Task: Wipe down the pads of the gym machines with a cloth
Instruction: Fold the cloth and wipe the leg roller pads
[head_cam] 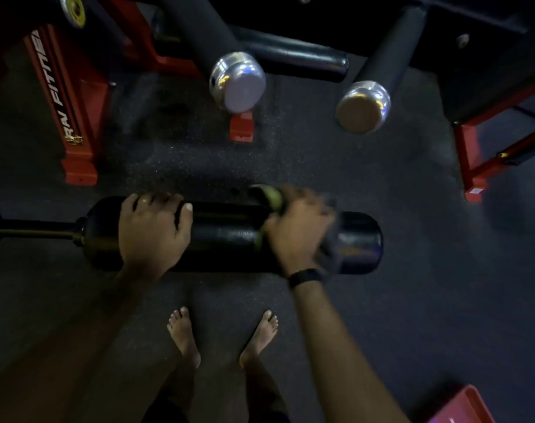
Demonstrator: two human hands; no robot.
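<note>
A black roller pad [223, 236] lies crosswise in front of me, mounted on a thin dark bar [31, 230] at its left end. My left hand [154, 227] grips the pad's left part, fingers curled over the top. My right hand [296, 230], blurred by motion, holds a cloth [271, 198] with a green edge and presses it on the pad's right part. A grey part of the cloth [330, 248] hangs right of the hand. A dark band sits on the right wrist.
Two black roller pads with shiny metal end caps [237, 82] [362, 106] jut toward me above. Red machine frames stand at left [74, 117] and right [474, 166]. My bare feet [183, 334] stand on dark rubber flooring. A red object [461, 407] is at bottom right.
</note>
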